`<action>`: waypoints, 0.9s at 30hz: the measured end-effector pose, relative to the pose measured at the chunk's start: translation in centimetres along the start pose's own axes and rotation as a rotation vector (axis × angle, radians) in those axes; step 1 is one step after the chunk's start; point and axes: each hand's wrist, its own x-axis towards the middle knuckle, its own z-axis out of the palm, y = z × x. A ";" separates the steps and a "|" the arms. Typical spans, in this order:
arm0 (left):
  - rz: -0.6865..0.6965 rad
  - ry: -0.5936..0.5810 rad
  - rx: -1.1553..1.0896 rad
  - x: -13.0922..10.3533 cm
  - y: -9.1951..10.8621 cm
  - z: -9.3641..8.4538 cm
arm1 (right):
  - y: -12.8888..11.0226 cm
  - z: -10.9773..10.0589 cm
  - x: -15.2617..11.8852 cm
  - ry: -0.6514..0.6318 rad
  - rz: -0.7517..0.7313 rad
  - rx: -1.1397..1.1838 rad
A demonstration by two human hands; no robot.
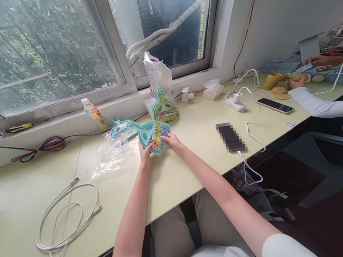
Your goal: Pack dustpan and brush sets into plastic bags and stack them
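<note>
Between both hands I hold a small teal dustpan (146, 132) with a brush and a printed yellow label (157, 136). My left hand (145, 153) grips its lower left edge, and my right hand (174, 141) is closed on the right side near the brush bristles. Just behind it on the table lies another teal dustpan set (118, 130), partly covered by the one I hold. Crumpled clear plastic bags (108, 159) spread out to its left. Farther back, a bagged stack of dustpans (163, 106) in several colours stands upright by the window.
A drink bottle (94, 115), bundled cables (45, 147) and a white charging cable (70, 225) are on the left. To the right lie a phone (231, 137), a charger (235, 102), a tissue pack (212, 89) and another phone (275, 105). A co-worker's arm (332, 102) reaches over yellow pieces.
</note>
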 end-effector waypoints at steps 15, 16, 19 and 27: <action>0.045 0.038 0.022 -0.1 0.2 -0.5 | 0.5 -0.2 -0.7 -0.085 0.062 0.373; 0.049 0.031 0.026 -0.1 0.2 -0.6 | 0.5 -0.2 -0.8 -0.091 0.060 0.374; 0.042 0.017 0.035 -0.2 0.5 -0.9 | 0.4 -0.1 -0.9 -0.116 0.060 0.373; -0.016 -0.006 0.220 -1.0 2.4 -0.6 | 0.8 -0.1 -0.9 -0.095 0.058 0.391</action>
